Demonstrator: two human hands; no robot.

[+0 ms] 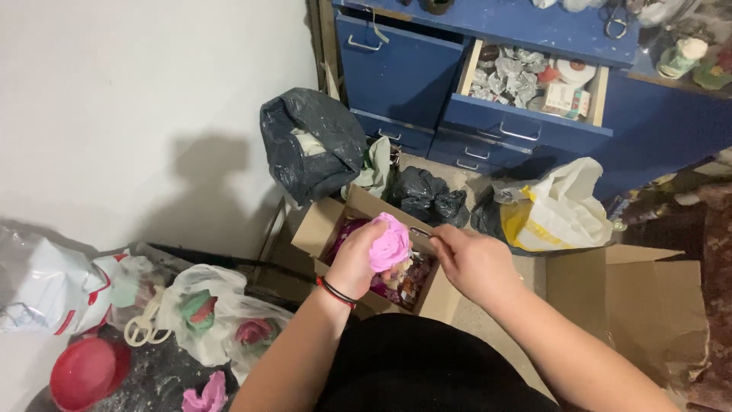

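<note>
We are holding a pink mould (390, 243) in our left hand (357, 259), fingers wrapped around it, just above the open cardboard box (320, 225). Our right hand (473, 263) is pinching a small thin tool (420, 232) against the mould's edge. Finished pieces are already lying inside the box; this one is not yet released.

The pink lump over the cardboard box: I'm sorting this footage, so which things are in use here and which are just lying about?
In use:
- pink lump, held in the left hand
- small tool, pinched in the right hand
- open cardboard box beneath them

Lying about:
- black bags
- red bowl
- open blue drawer
- white and yellow bag
</note>
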